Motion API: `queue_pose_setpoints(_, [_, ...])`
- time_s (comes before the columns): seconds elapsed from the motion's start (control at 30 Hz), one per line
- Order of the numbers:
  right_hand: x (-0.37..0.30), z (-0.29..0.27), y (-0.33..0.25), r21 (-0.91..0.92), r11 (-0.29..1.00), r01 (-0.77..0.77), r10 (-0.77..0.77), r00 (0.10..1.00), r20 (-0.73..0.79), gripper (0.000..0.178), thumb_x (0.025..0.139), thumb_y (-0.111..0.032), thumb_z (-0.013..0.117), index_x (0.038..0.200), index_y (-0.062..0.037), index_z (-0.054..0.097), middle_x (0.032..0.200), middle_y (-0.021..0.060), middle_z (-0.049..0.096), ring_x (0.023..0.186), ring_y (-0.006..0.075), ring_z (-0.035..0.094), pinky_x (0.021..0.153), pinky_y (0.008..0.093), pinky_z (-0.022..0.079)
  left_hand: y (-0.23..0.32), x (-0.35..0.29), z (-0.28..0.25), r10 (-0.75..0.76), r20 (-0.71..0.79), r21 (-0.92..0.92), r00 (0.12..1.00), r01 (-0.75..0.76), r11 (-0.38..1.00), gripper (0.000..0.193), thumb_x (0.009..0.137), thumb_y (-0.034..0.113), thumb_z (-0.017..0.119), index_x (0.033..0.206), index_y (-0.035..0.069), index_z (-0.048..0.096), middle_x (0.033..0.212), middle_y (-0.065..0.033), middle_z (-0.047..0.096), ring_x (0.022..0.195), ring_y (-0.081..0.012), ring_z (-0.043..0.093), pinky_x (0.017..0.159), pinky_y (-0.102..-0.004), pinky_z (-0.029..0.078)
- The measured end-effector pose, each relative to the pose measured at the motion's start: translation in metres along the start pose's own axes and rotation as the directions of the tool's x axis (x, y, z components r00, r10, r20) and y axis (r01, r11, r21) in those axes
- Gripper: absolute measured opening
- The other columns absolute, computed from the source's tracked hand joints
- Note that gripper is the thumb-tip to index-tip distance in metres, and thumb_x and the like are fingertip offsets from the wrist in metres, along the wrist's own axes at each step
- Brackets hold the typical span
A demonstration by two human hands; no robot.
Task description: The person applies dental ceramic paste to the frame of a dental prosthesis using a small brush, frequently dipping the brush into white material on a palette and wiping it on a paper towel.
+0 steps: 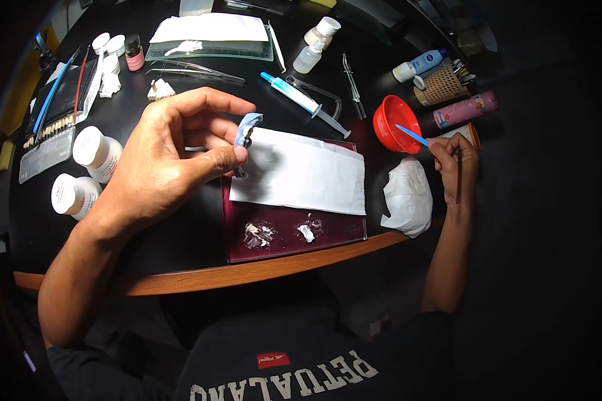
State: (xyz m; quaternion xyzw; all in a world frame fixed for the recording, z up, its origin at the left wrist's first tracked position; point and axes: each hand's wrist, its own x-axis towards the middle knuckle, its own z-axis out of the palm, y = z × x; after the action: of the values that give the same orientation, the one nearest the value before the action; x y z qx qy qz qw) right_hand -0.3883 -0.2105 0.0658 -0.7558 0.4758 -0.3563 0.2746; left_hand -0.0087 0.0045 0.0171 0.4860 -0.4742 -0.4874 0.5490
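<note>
A dark shirt (281, 334) with pale lettering shows nearest. Above the tabletop (180, 234), the left hand (164, 144) is raised, pinching a small light-blue piece (249, 125) between thumb and forefinger. White smears (306, 232) dot the near part of a dark red slab (294, 248); a white sheet (314, 175) covers its farther part. Beside the slab sits a crumpled white tissue (408, 197). Just beyond, the right hand (456, 157) grips a slim blue tool (413, 136), its point overlapping a red bowl (383, 125); I cannot tell whether they touch. Farther back lie a blue syringe (297, 97) and a glass plate (247, 50).
</note>
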Motion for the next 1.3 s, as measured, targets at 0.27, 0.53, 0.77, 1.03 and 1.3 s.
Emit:
queue_pose_setpoints(0.27, [-0.014, -0.008, -0.001, 0.014, 1.0, 0.016, -0.015, 0.995, -0.1, 0.033, 0.086, -0.001, 0.073, 0.071, -0.0079, 0.044, 0.09, 0.0159, 0.073, 0.06, 0.0081, 0.051, 0.057, 0.0242, 0.042, 0.0, 0.0, 0.0, -0.012, 0.006, -0.027, 1.0, 0.012, 1.0, 0.046, 0.086, 0.004, 0.078, 0.128, -0.002, 0.06, 0.095, -0.0052, 0.07, 0.086, -0.0101, 0.068, 0.076, -0.0246, 0.057])
queue_pose_setpoints(0.53, [-0.1, -0.031, 0.026, -0.104, 0.989, 0.108, -0.142, 0.905, -0.401, 0.034, 0.088, -0.006, 0.075, 0.073, -0.0077, 0.045, 0.102, 0.0182, 0.075, 0.081, 0.0164, 0.065, 0.077, 0.0322, 0.052, 0.004, 0.001, 0.001, -0.008, -0.018, -0.002, 1.0, 0.008, 1.0, 0.044, 0.087, 0.006, 0.078, 0.126, 0.0, 0.061, 0.095, -0.0035, 0.07, 0.086, -0.009, 0.068, 0.077, -0.0248, 0.058])
queue_pose_setpoints(0.77, [-0.14, -0.032, 0.063, -0.033, 0.995, 0.097, -0.102, 0.893, -0.438, 0.029, 0.085, 0.001, 0.073, 0.074, -0.0064, 0.048, 0.1, 0.0201, 0.074, 0.09, 0.0197, 0.068, 0.086, 0.0338, 0.052, -0.005, 0.005, -0.002, -0.035, -0.039, 0.036, 0.999, 0.036, 0.999, 0.044, 0.089, 0.009, 0.077, 0.129, 0.0, 0.06, 0.097, -0.0039, 0.069, 0.088, -0.0094, 0.067, 0.076, -0.0247, 0.056])
queue_pose_setpoints(1.03, [-0.152, -0.042, 0.083, 0.515, 0.849, -0.118, 0.315, 0.895, -0.315, 0.024, 0.084, 0.002, 0.069, 0.074, -0.0105, 0.051, 0.078, 0.0083, 0.066, 0.059, 0.0103, 0.052, 0.056, 0.0235, 0.038, -0.005, 0.004, -0.002, -0.036, -0.058, 0.048, 0.998, 0.039, 0.998, 0.044, 0.089, 0.008, 0.076, 0.129, 0.0, 0.06, 0.096, -0.0038, 0.069, 0.088, -0.0096, 0.067, 0.076, -0.0243, 0.056])
queue_pose_setpoints(1.3, [-0.151, -0.062, 0.085, 0.563, 0.819, -0.112, 0.417, 0.791, -0.449, 0.02, 0.085, -0.002, 0.07, 0.078, -0.0103, 0.054, 0.079, 0.0049, 0.063, 0.061, 0.0097, 0.052, 0.055, 0.0206, 0.039, -0.002, 0.004, -0.002, -0.019, -0.046, 0.001, 0.999, 0.019, 1.0, 0.043, 0.088, 0.006, 0.078, 0.127, 0.0, 0.061, 0.096, -0.0033, 0.069, 0.086, -0.009, 0.068, 0.077, -0.0241, 0.057])
